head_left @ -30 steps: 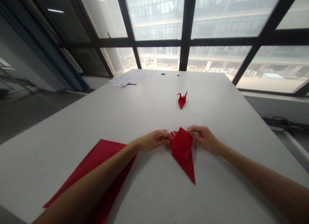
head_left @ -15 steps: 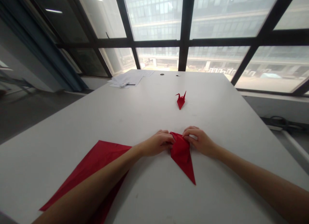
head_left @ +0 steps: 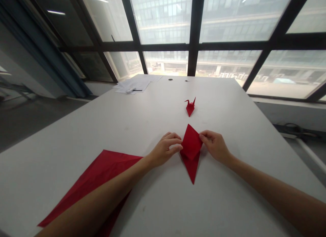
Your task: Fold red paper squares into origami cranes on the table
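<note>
A folded red origami paper (head_left: 191, 141) is in front of me, a diamond-shaped flap on top and a long point directed toward me. At its right corner my right hand (head_left: 214, 143) is closed, pinching the edge between thumb and fingers. My left hand (head_left: 169, 147) rests at the left edge, its thumb and fingers apart with the fingertips touching the paper. Beyond both hands a finished red paper crane (head_left: 189, 108) stands upright. A larger red sheet (head_left: 102, 170) lies to the left, partly hidden under my left forearm.
The white table (head_left: 142, 128) reaches to the large windows. White papers (head_left: 137, 83) with a dark pen-like item are stacked at its far left. Two small dark round spots are near the far edge. A cable (head_left: 292, 128) lies beyond the right edge.
The folded paper has turned, and its upper flap now lies flat as a diamond pointing away. My left fingers have spread apart; my right hand has shifted slightly right along the edge.
</note>
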The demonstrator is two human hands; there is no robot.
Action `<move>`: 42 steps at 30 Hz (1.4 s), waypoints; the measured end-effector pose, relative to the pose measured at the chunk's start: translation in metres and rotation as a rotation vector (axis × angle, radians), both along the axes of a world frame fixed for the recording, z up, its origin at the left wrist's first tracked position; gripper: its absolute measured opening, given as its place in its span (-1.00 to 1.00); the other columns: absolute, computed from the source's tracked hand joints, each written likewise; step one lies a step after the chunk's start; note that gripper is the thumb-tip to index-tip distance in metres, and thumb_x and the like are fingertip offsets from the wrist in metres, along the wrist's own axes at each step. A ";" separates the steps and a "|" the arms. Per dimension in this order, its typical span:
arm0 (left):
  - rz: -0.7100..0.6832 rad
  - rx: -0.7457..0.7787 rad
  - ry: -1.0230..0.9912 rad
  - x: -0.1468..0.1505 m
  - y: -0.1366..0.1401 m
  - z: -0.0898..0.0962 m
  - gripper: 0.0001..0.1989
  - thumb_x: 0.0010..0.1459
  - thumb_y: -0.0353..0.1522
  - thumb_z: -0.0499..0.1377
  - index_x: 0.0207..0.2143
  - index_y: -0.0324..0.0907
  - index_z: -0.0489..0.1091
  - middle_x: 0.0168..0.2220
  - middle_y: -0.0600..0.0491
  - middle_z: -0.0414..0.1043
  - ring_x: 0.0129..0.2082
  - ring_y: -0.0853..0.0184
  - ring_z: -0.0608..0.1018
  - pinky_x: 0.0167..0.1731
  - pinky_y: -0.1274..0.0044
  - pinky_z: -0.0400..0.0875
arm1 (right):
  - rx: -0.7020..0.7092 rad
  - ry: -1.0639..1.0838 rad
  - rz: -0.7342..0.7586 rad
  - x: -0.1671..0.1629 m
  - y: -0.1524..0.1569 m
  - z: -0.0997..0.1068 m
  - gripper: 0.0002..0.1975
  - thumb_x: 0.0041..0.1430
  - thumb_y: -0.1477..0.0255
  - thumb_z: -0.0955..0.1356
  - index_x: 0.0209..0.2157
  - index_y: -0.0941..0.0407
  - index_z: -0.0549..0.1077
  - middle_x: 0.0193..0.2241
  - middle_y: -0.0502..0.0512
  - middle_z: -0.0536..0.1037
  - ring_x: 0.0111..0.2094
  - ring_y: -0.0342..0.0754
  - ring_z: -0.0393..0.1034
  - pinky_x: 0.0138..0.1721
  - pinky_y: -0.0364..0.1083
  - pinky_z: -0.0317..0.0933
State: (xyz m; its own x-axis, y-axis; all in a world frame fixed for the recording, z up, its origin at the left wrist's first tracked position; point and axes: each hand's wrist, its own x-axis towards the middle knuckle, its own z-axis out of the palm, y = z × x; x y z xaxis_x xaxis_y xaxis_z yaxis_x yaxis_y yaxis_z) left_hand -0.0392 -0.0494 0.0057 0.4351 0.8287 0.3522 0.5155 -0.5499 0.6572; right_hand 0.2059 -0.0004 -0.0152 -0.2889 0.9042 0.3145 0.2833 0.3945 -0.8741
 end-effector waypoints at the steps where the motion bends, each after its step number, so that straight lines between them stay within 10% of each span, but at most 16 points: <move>1: 0.003 -0.006 -0.004 0.000 0.000 -0.001 -0.75 0.30 -0.19 0.16 -0.29 -0.15 0.54 -0.18 -0.03 0.48 -0.13 0.23 0.42 -0.02 0.39 0.29 | 0.005 -0.001 -0.007 0.000 0.000 0.000 -0.77 0.26 0.29 0.32 -0.38 0.11 0.53 -0.46 0.06 0.57 -0.41 -0.02 0.42 -0.32 -0.06 0.30; 12: 0.071 -0.207 -0.203 -0.008 0.010 -0.006 -0.79 0.26 -0.25 0.22 -0.31 -0.19 0.59 -0.20 -0.05 0.55 -0.20 0.27 0.53 -0.19 0.50 0.39 | 0.050 0.036 0.347 0.020 0.008 0.002 -0.56 0.21 0.31 0.41 0.12 0.04 0.41 -0.08 0.17 0.57 0.02 0.10 0.43 0.14 0.18 0.24; 22: 0.010 -0.242 -0.203 -0.009 0.010 -0.008 -0.83 0.23 -0.29 0.25 -0.25 -0.18 0.61 -0.17 -0.06 0.55 -0.18 0.28 0.54 -0.15 0.50 0.41 | 0.049 0.069 0.296 0.008 0.006 -0.002 -0.65 0.17 0.33 0.44 0.00 0.03 0.47 -0.28 0.07 0.60 -0.08 0.07 0.48 0.09 0.16 0.27; 29: 0.028 -0.203 -0.147 -0.007 0.011 -0.007 -0.84 0.24 -0.30 0.23 -0.27 -0.17 0.60 -0.23 -0.03 0.56 -0.20 0.29 0.53 -0.14 0.49 0.40 | 0.321 -0.145 0.167 0.000 -0.006 0.006 -0.98 0.17 0.43 0.43 -0.33 0.05 0.50 -0.30 0.08 0.52 -0.17 0.05 0.37 -0.04 0.09 0.23; 42: -0.015 0.002 0.032 -0.005 0.003 -0.006 -0.92 0.21 -0.34 0.28 -0.30 -0.14 0.58 -0.18 0.00 0.57 -0.13 0.27 0.52 -0.03 0.42 0.39 | 0.424 -0.456 0.363 0.003 -0.025 0.010 -0.93 0.24 0.46 0.40 -0.27 0.02 0.56 -0.21 0.04 0.57 -0.10 -0.02 0.38 0.08 0.07 0.08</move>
